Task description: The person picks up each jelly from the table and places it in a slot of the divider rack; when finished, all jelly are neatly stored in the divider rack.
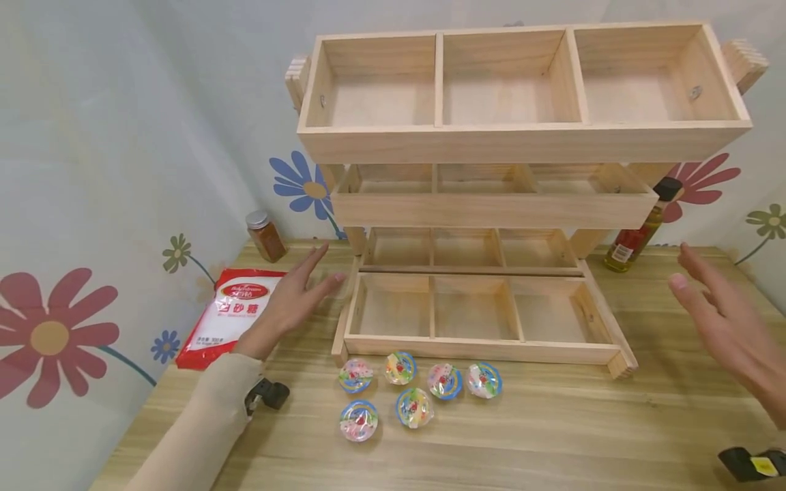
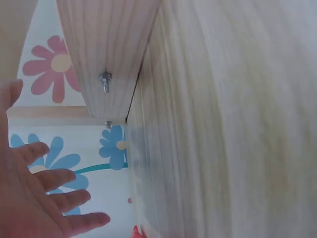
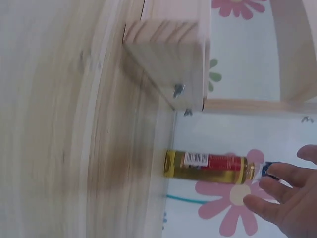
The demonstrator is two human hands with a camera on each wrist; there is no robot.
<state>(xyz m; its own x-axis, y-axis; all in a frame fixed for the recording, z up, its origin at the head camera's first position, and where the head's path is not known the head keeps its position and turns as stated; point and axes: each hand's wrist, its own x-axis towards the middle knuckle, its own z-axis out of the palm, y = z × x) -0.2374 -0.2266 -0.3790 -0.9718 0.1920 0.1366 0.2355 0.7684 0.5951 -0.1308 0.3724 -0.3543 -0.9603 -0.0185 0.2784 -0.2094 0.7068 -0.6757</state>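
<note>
A tiered wooden rack [image 1: 522, 143] with divided trays stands on the table between my hands. My left hand [image 1: 290, 302] is held with straight fingers beside the rack's left side, over the edge of a red and white sugar bag [image 1: 230, 310]; in the left wrist view the hand [image 2: 44, 198] holds nothing. On the other side, my right hand [image 1: 731, 324] hovers with its fingers extended, apart from the rack. An oil bottle [image 1: 635, 235] with a black cap stands behind the rack's right side, and the right wrist view shows this bottle [image 3: 208, 167] beyond my fingertips.
Several small sealed cups [image 1: 414, 408] with printed lids lie in front of the rack. A spice jar [image 1: 266, 236] with a silver lid stands at the back left. Behind the wooden table [image 1: 522, 436] hangs a flower-patterned curtain [image 1: 202, 136].
</note>
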